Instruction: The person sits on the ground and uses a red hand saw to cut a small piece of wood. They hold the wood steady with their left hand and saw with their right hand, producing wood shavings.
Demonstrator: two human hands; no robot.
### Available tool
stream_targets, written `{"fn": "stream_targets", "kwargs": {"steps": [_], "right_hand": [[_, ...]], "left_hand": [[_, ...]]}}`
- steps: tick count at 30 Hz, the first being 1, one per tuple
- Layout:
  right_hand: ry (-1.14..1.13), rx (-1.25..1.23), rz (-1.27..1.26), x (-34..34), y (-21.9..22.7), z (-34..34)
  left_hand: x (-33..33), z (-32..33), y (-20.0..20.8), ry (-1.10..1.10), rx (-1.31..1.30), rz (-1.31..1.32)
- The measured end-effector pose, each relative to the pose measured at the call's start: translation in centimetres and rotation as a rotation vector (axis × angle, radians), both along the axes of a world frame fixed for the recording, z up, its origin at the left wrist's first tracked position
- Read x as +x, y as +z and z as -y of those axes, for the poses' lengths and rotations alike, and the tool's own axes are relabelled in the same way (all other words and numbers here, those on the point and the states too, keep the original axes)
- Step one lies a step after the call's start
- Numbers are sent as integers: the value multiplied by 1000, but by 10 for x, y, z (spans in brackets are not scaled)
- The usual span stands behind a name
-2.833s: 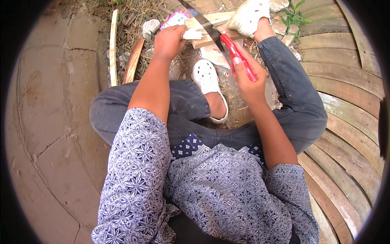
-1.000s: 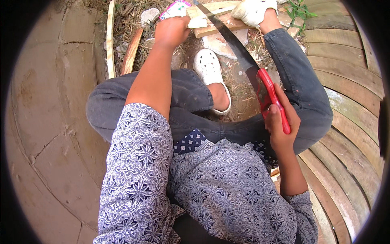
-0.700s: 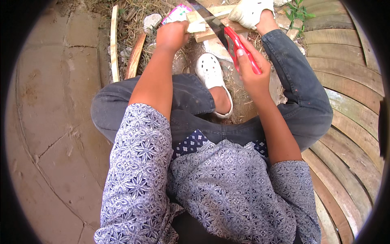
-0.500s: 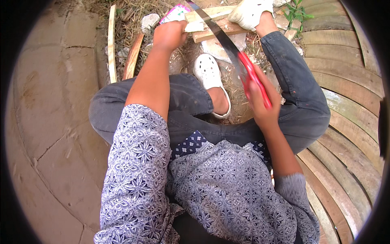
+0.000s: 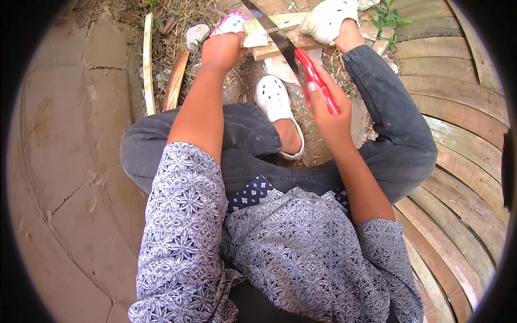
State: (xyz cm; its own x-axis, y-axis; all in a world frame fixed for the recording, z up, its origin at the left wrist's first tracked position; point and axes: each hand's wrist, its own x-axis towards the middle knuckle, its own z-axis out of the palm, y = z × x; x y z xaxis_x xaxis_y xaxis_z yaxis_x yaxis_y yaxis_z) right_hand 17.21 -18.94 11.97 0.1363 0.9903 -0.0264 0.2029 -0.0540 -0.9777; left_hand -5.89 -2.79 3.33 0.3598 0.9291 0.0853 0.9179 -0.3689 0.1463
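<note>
My right hand (image 5: 331, 113) is wrapped round the red handle of a handsaw (image 5: 276, 35), whose dark blade slants up and to the left. The blade lies across a pale wooden strip (image 5: 255, 40). Gripping that strip at its left end is my left hand (image 5: 222, 50), closed, its fingertips mostly hidden. Beneath the strip lies a thicker wooden board (image 5: 265, 53). A white clog (image 5: 327, 22) on my right foot presses on the right part of the wood.
Beside my left hand lies a pink-and-white packet (image 5: 231, 22). Stones (image 5: 197, 35) and dry grass surround the work. Two narrow wood pieces (image 5: 148, 70) lie to the left, next to a cracked slab (image 5: 75, 161). Wooden slats (image 5: 447, 89) run along the right.
My right hand has pushed the saw forward and to the left, so its handle is now closer to the wood. My left hand stays almost where it was.
</note>
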Motion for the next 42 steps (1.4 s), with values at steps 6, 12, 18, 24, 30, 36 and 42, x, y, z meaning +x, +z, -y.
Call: {"fn": "stream_targets", "kwargs": {"steps": [6,12,18,24,30,36,42], "right_hand": [[-19,-39,84,24,35,81],[33,76,105,-2,16,11],[-21,10,-24,-3,8,13],[-6,107,10,-6,2,12],[0,133,35,-8,-1,13],[-53,214,-91,5,8,1],[-11,327,-349,39,78,-6]], "left_hand": [[-8,1,-6,26,12,43],[1,-2,-3,59,-23,5],[-3,-10,-5,60,27,4],[4,-10,21,116,-52,-58],[17,-13,34,206,-190,-71],[31,-33,49,291,-381,-134],[22,-45,59,327,-608,-179]]}}
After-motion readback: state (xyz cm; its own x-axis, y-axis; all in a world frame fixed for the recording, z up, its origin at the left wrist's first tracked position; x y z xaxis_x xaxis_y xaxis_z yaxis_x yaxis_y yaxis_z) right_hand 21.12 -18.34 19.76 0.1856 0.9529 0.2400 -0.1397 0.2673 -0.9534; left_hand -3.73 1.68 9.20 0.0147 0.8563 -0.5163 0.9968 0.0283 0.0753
